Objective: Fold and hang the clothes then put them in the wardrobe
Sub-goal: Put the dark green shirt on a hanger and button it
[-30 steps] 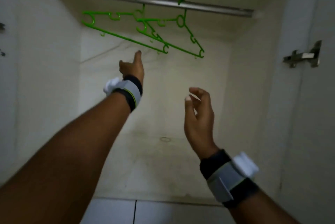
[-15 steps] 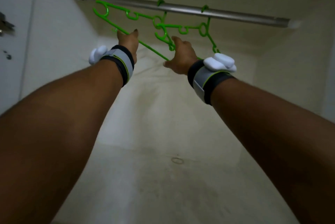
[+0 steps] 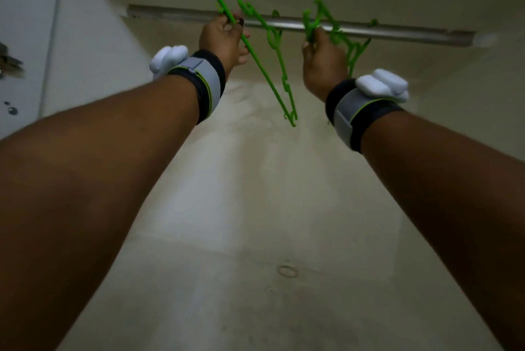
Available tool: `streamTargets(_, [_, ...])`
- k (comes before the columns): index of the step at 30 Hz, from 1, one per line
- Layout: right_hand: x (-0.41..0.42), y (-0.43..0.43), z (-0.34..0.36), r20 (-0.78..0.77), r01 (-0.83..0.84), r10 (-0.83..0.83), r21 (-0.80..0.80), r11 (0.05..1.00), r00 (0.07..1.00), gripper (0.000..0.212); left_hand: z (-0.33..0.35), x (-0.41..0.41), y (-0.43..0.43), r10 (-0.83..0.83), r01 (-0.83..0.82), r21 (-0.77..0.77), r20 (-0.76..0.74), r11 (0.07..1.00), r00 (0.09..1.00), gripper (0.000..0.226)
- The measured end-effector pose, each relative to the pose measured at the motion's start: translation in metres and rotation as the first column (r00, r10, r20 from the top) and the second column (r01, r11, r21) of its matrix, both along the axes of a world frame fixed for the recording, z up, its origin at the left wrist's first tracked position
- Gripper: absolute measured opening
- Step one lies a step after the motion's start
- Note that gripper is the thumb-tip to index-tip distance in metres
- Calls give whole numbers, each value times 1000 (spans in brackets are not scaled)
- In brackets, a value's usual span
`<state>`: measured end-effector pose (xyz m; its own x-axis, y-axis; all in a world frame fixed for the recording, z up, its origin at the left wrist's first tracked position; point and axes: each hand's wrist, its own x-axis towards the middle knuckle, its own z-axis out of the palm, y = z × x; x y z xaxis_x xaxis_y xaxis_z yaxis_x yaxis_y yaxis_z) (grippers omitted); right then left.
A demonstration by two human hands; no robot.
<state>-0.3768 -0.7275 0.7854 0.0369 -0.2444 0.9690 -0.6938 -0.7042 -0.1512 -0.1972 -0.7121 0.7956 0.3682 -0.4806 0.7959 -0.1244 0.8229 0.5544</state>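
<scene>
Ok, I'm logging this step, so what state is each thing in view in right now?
Left green plastic hanger: tilted steeply, held in the left hand.
Right green plastic hanger: tilted, held in the right hand.
Silver metal wardrobe rail: mounted, no clothes hanging on it.
White wardrobe door: open.

Both my arms reach up, stretched out. My left hand curls round the first hanger. My right hand, near it, holds the second hanger.
</scene>
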Motion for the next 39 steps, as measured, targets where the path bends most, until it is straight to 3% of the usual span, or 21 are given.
streamTargets(8, [-48,20,37,172,-239,241,-29,970,955,45,42,-29,18,-41,46,-94,57,994,998,22])
streamTargets(13, [-73,53,40,256,-283,263,44,958,930,10,44,-51,16,-21,12,87,108,996,994,12])
streamTargets(18, [-96,64,37,190,-135,120,72,988,974,12,12,-69,10,-78,-2,318,237,948,968,15])
streamTargets(23, [-128,76,66,222,59,-72,64,996,972,23,-11,-72,3,-76,-24,296,322,955,944,29])
streamTargets(26, [-139,85,77,183,155,-177,127,980,967,15,-15,-73,3,-94,-1,271,339,962,936,30])
streamTargets(29, [-144,85,79,137,129,-160,209,969,978,22,-16,-74,5,-107,19,249,346,968,932,31])
streamTargets(39, [-137,63,25,100,-54,6,493,868,995,12,-34,-90,6,-114,-8,299,386,954,915,30])
